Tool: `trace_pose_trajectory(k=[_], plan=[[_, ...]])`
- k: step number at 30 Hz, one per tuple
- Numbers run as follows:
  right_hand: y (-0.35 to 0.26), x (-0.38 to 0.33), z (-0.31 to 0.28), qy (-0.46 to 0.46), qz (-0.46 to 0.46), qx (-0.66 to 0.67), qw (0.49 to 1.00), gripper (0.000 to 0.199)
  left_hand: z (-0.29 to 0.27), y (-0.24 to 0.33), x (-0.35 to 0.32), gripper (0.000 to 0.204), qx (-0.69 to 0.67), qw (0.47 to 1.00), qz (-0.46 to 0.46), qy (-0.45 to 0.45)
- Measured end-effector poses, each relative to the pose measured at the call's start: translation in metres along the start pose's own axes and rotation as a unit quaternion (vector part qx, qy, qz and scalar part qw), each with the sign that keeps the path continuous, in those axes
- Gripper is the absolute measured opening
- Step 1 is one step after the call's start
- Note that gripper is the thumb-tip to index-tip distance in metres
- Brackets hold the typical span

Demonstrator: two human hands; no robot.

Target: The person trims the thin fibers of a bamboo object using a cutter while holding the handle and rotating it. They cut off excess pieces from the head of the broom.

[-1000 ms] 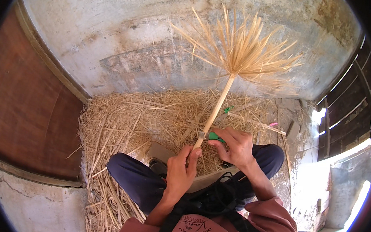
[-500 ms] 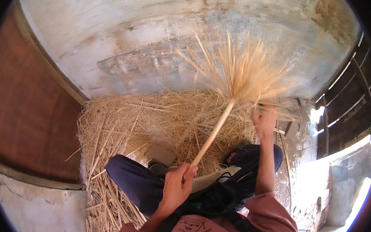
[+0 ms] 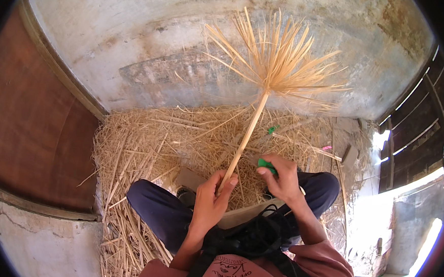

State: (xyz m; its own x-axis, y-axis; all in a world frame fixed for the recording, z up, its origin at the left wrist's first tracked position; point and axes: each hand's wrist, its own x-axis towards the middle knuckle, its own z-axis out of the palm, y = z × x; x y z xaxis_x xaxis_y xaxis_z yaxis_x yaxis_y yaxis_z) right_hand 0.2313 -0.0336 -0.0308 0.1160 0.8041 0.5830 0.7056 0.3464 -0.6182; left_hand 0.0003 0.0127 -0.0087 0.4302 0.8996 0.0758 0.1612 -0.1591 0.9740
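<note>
My left hand (image 3: 210,201) is wrapped round the lower end of a pale stick (image 3: 247,135), which tilts up and slightly right. At its far end the stick splits into a wide fan of thin, straw-coloured strips (image 3: 282,61), in front of the wall. Close by on the right, my right hand (image 3: 283,180) is curled with a small green object (image 3: 266,164) between thumb and fingers. Most of that object is hidden by the hand, so its kind cannot be made out. The right hand is apart from the stick.
Shavings and thin strips (image 3: 156,139) cover the floor around my crossed legs. A stained wall (image 3: 161,48) stands ahead, a brown panel (image 3: 35,122) at left, dark slats (image 3: 419,120) at right. A grey block (image 3: 350,155) and a pink scrap (image 3: 326,147) lie at the right.
My right hand has come down and back from beside the fan towards my lap, and the green object now shows in it. The stick has risen and stands more upright; its strips blur less.
</note>
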Motion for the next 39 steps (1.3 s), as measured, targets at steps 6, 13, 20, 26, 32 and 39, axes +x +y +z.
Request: trace_pose_trajectory(k=[6, 13, 20, 26, 32, 39], plan=[[-0.023, 0.007, 0.010, -0.021, -0.093, -0.076, 0.993, 0.030, 0.001, 0.016, 0.003, 0.022, 0.043, 0.999, 0.013, -0.010], [-0.031, 0.013, 0.013, -0.005, -0.118, -0.095, 0.988, 0.030, 0.001, 0.023, -0.001, 0.025, 0.095, 0.994, 0.054, 0.006], [-0.037, 0.023, 0.007, -0.016, -0.119, -0.125, 0.985, 0.028, 0.003, 0.020, -0.002, 0.020, 0.114, 0.989, 0.084, 0.042], [-0.035, 0.026, 0.005, -0.007, -0.126, -0.141, 0.982, 0.028, 0.002, 0.020, -0.003, 0.021, 0.132, 0.987, 0.085, 0.046], [-0.035, 0.027, 0.004, -0.006, -0.121, -0.151, 0.981, 0.028, 0.001, 0.023, -0.003, 0.020, 0.130, 0.988, 0.077, 0.044], [-0.036, 0.026, 0.004, -0.010, -0.126, -0.156, 0.980, 0.029, -0.001, 0.019, -0.007, 0.020, 0.142, 0.986, 0.080, 0.044]])
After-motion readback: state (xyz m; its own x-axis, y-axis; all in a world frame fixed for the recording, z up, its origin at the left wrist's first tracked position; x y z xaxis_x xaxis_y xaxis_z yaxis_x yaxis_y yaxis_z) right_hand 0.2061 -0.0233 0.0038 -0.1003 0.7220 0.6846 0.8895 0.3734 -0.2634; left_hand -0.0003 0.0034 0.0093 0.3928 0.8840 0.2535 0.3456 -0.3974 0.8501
